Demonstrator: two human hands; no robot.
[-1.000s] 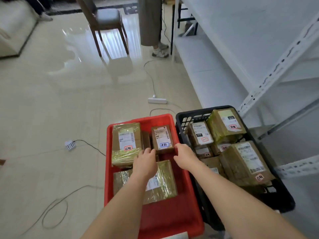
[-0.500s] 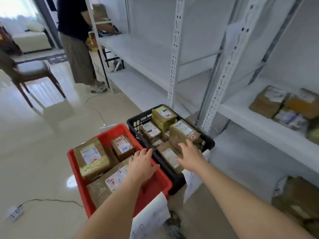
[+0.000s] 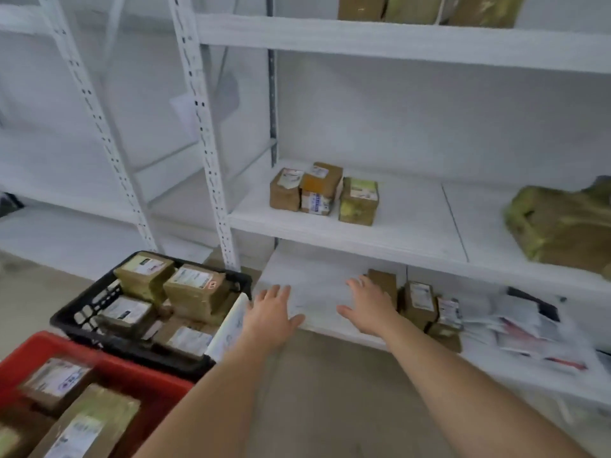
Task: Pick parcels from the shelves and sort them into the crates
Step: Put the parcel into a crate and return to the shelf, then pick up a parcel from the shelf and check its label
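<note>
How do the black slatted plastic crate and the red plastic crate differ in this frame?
The black slatted plastic crate has open, lattice-like walls; the red plastic crate has solid walls. The black crate sits farther from the camera, beside the white shelf upright, and shows whole; the red crate sits nearer and is cut off by the frame's edge. The black crate has a white paper sheet at its right end; none shows on the red one. Both hold brown labelled parcels.

labels on the parcels in the black crate (image 3: 99, 302) are too blurry to read, red crate (image 3: 139, 381) at 8 o'clock gets cropped, top-shelf parcels (image 3: 426, 8) at 12 too.
</note>
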